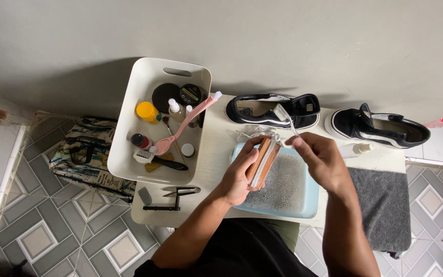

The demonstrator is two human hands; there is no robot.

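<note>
**Brushes held over a soapy basin**

Grey patterned floor tiles surround a small white table (221, 154) set against a plain pale wall. Nearest the body, the left hand (239, 174) grips a wooden brush (263, 160) on edge, fingers curled around its near side and thumb pressed on the far side, directly above a light blue basin (308, 197) of foamy water. Just right of those fingers, the right hand (324, 159) pinches the handle of a white toothbrush (285, 117) between thumb and bunched fingertips; its head points up and away, past the fingertips. White laces (255, 134) lie just beyond the left fingertips. A grey towel (383, 205) hangs off the table edge to the right of the right hand. Left of the left hand, small scissors (180, 191) and a black tool (161, 207) rest on the tabletop. Farther left stands a white tub (129, 133) holding bottles, tins, a pink long-handled brush (183, 125) and a black-handled brush (160, 161). Beyond both sets of fingertips, two black sneakers, one (273, 110) straight ahead and the other (380, 128) off to the right, sit by the wall. A patterned bag (85, 154) lies on the floor.
</note>
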